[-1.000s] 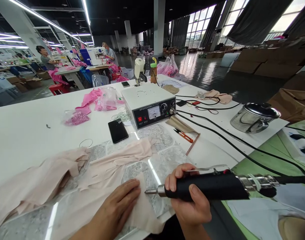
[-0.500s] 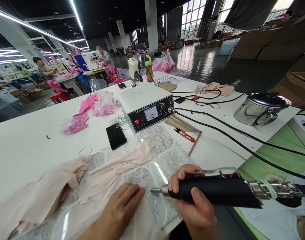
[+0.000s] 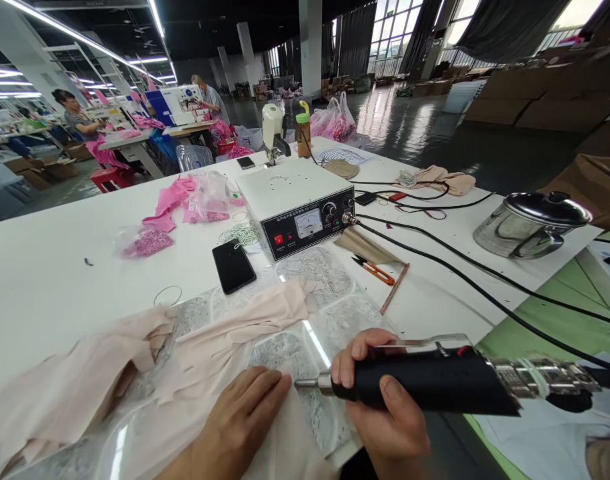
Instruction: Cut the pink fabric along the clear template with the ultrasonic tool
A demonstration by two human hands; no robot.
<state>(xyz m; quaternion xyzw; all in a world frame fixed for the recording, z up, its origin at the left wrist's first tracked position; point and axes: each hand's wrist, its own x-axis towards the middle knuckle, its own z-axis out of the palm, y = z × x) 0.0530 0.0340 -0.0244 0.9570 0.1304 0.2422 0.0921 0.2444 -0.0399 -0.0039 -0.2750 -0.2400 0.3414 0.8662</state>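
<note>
My right hand point(image 3: 385, 400) grips the black handle of a handheld ultrasonic welder point(image 3: 435, 380), its thumb below and fingers over the top. The welder's metal tip points left, close to the fingertips of my left hand point(image 3: 247, 413). My left hand rests on a piece of pale pink fabric point(image 3: 289, 433), fingers bent and held together at the fabric's edge. Whether the tip touches the fabric is hard to make out. More pale pink fabric strips point(image 3: 235, 330) lie just beyond, and a larger folded pile point(image 3: 79, 380) lies to the left. Beneath is a clear-covered, stone-patterned mat point(image 3: 319, 273).
A control box point(image 3: 305, 223) with a dial stands ahead, with black cables point(image 3: 459, 267) running right. Around it are a phone point(image 3: 233, 267), orange thread snips point(image 3: 375, 269), a glass pot point(image 3: 529, 227) and bagged pink pieces point(image 3: 147, 241). Two people sit at sewing machines further back.
The welder and my right hand have shifted slightly left, bringing the tip nearer my left fingertips. The camera view has moved a little; my left hand stays on the fabric.
</note>
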